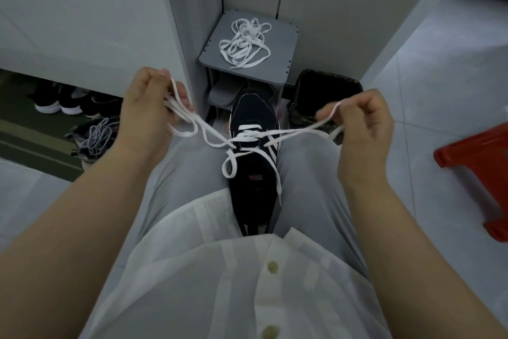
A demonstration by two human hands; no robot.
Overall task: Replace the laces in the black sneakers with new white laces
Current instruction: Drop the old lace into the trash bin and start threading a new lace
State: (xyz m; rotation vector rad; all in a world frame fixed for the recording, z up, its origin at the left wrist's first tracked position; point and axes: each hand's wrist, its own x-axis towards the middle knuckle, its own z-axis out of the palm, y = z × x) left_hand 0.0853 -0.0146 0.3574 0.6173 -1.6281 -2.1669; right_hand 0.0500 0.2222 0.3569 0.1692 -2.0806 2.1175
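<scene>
A black sneaker (254, 116) with white side stripes sits wedged between my knees, toe pointing away. A new white lace (248, 135) crosses its lower eyelets and runs out to both sides. My left hand (148, 107) grips the left strands, bunched in curled fingers. My right hand (362, 121) pinches the right strand, pulled out sideways. Two loose lace ends hang over the shoe's tongue. A tangle of white laces (244, 43) lies on a small grey stool (277, 63) ahead.
Under the grey stool sits a grey slipper (224, 91). A black bin (324, 94) stands to its right. A red plastic stool (481, 173) is at the right edge. Shoes (59, 103) sit under the cabinet on the left, and a shoe with grey laces (96, 138) lies by my left wrist.
</scene>
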